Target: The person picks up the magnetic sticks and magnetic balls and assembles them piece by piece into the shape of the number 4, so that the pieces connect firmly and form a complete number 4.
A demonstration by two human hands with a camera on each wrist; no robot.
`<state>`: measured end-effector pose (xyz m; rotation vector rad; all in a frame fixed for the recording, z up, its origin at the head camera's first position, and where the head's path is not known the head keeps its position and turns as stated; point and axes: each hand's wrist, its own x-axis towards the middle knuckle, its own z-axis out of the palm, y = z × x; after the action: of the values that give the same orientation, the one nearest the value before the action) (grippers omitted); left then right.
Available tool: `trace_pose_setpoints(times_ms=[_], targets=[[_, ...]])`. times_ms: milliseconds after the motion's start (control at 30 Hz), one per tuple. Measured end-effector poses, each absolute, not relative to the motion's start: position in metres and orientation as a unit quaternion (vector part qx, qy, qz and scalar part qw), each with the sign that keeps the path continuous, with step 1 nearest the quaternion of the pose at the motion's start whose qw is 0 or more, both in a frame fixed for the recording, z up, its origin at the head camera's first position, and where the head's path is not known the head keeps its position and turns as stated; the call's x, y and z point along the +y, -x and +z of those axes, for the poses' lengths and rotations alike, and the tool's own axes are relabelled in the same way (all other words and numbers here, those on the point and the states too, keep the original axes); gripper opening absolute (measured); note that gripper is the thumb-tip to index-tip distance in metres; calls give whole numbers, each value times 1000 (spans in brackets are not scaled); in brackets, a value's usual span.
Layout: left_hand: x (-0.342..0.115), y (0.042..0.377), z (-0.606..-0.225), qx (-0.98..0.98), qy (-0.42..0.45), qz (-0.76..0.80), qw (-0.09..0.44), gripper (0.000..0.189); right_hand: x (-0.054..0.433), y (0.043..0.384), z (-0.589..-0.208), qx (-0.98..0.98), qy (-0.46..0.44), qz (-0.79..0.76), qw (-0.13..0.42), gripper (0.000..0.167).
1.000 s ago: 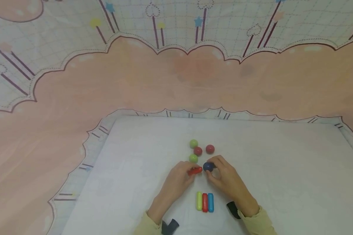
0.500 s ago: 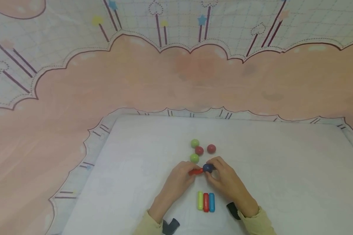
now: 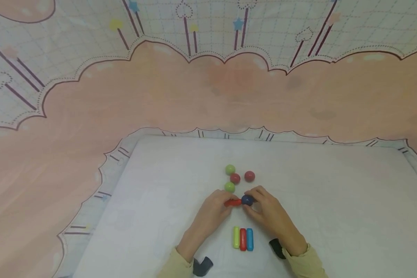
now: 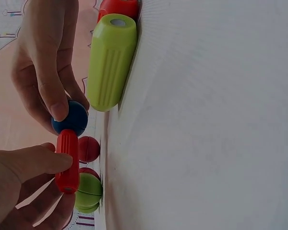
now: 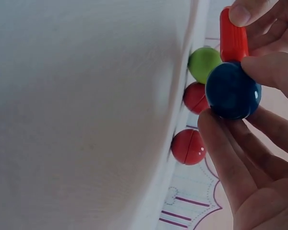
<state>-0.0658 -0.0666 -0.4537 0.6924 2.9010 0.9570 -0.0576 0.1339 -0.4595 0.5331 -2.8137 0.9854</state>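
Observation:
My left hand (image 3: 211, 210) pinches a short red grooved rod (image 4: 67, 160) between thumb and fingers. A dark blue ball (image 5: 233, 91) is held between the thumb and fingertips of my right hand (image 3: 268, 214). One end of the rod meets the ball's surface, and the two line up end to end in both wrist views. In the head view the pair is just in front of the nearer green ball (image 3: 229, 187). The fingers of the left hand cover part of the rod there.
Nearer me, a yellow-green rod (image 3: 236, 237), a red rod (image 3: 243, 239) and a blue rod (image 3: 250, 239) lie side by side on the white table (image 3: 153, 231). Beyond the hands are another green ball (image 3: 230, 169) and two red balls (image 3: 234, 178). Patterned cloth hangs behind.
A second ago a small gap lay between the rod and the ball; now they touch. Both hands have otherwise moved very little, and the loose balls and rods stay where they were.

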Motion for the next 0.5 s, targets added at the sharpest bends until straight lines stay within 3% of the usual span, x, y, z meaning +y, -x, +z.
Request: trace_pose_setpoints(times_ms=[500], targets=[[-66,69,-453,932,-216,290,11,21,139,59,-465,-918,-150,365,35,30]])
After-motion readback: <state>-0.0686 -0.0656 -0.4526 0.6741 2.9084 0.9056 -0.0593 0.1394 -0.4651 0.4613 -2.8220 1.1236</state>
